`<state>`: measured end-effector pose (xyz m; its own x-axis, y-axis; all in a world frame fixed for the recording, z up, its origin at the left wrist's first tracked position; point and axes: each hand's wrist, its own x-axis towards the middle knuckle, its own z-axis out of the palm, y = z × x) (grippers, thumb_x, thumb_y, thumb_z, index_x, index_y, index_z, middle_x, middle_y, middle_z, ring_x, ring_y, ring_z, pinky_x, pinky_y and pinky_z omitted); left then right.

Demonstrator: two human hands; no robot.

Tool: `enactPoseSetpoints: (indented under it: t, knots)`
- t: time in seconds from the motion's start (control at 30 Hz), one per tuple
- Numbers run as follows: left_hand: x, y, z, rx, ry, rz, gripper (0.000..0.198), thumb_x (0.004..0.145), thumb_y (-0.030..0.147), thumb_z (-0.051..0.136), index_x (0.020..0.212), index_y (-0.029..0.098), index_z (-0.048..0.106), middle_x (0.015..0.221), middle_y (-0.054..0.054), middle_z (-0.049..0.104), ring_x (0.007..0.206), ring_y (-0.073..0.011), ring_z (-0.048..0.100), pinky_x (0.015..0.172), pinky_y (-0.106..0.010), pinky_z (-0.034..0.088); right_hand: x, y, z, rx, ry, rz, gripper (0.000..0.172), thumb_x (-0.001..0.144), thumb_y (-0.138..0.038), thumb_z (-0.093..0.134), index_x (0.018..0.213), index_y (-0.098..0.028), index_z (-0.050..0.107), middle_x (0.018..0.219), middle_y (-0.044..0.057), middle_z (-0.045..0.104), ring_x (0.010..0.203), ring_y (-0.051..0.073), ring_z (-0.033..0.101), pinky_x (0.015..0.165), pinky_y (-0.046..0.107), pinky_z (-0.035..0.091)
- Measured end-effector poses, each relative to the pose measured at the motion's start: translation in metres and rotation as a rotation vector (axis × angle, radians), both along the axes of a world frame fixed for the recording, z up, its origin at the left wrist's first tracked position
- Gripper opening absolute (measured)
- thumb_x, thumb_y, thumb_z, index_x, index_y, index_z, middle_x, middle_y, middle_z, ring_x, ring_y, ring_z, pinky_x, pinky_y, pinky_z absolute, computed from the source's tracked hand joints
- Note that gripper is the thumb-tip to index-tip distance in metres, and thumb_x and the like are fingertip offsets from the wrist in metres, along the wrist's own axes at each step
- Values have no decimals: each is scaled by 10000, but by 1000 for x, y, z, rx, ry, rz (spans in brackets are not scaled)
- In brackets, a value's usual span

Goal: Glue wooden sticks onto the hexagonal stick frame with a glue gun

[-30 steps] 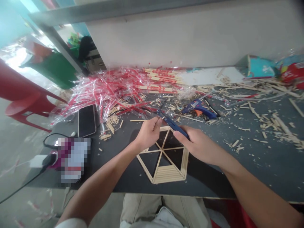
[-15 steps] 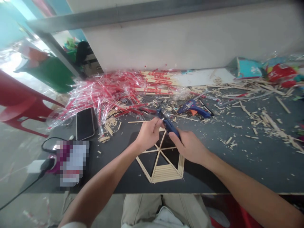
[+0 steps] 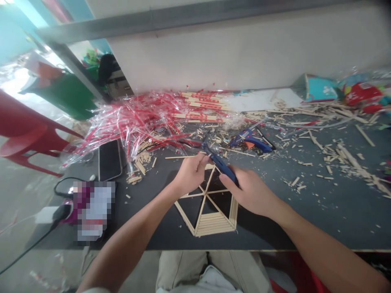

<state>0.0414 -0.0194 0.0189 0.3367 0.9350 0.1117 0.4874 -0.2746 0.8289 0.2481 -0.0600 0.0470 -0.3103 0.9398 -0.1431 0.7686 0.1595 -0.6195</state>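
- Gripping a blue-handled tool, probably a utility knife (image 3: 221,165) though the view is poor, the left hand (image 3: 192,175) and right hand (image 3: 250,191) meet above the work.
- Left fingers (image 3: 200,160) curl closed around the tool's upper end, pinching it near the tip.
- Right fingers (image 3: 227,176) wrap closed around its lower end, with the blade not clearly visible.
- Below both hands, a hexagonal popsicle-stick frame (image 3: 214,226) lies flat on the dark tabletop (image 3: 305,215); six spokes meet at its centre, and parallel sticks fill its nearest section.
- Just left of the left hand, one long wooden stick (image 3: 180,156) lies near the frame's upper corner.
- Farther ahead, a blue glue gun (image 3: 250,139) with an orange part rests among wood scraps (image 3: 345,162).
- Beyond it, a heap of clear and red plastic wrappers (image 3: 131,122) spreads beside bundled sticks (image 3: 198,108) banded in red.
- Left of the frame lie a black smartphone (image 3: 110,160) and a pixelated, unreadable packet (image 3: 93,211).
- Near that packet, a white charger (image 3: 45,214) sits at the tabletop's edge with a black cable.
- Off the tabletop's left side stands a red plastic stool (image 3: 30,138).
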Motion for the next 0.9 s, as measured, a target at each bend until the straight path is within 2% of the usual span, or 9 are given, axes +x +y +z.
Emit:
enactPoseSetpoints:
  t: [0.13, 0.23, 0.43, 0.63, 0.8, 0.9]
  knots:
    - [1, 0, 3, -14, 9, -12, 340, 1092, 309, 428, 894, 163, 662, 861, -62, 751, 772, -185, 675, 758, -287, 491, 5, -1, 1, -8, 67, 35, 397, 1028, -575, 393, 887, -244, 563, 725, 61, 679, 641, 237, 629, 655, 352, 427]
    - [1, 1, 5, -26, -11, -30, 343, 1086, 288, 431, 871, 167, 669, 788, -39, 709, 730, -170, 642, 742, -279, 481, 8, -1, 1, -25, 124, 49, 425, 1023, -616, 418, 899, -240, 573, 752, 60, 690, 682, 235, 634, 671, 352, 445]
    - [3, 1, 0, -34, 36, -8, 359, 1083, 299, 427, 859, 164, 673, 780, -56, 682, 716, -169, 594, 723, -310, 454, 9, -4, 4, -56, 133, 46, 438, 998, -650, 450, 876, -244, 559, 711, 29, 638, 650, 206, 581, 644, 337, 434]
    - [5, 0, -1, -43, 51, 9, 357, 1080, 261, 438, 836, 156, 676, 717, -27, 615, 639, -139, 495, 670, -301, 406, 8, -8, 3, -72, 124, 41, 450, 983, -673, 464, 926, -242, 582, 769, 43, 669, 693, 223, 617, 676, 354, 448]
    - [5, -2, 4, -72, 16, -11, 329, 1074, 224, 442, 889, 151, 705, 705, -15, 620, 650, -142, 530, 698, -296, 414, 9, -12, 1, -76, 159, 40, 465, 1004, -677, 478, 992, -234, 617, 804, 44, 705, 709, 219, 647, 686, 348, 457]
    - [6, -2, 4, -67, 29, -6, 326, 1069, 226, 451, 840, 161, 673, 703, -17, 616, 661, -144, 535, 686, -292, 402, 9, -13, 2, -73, 170, 41, 482, 1006, -682, 493, 1064, -225, 635, 837, 50, 730, 736, 225, 671, 694, 346, 467]
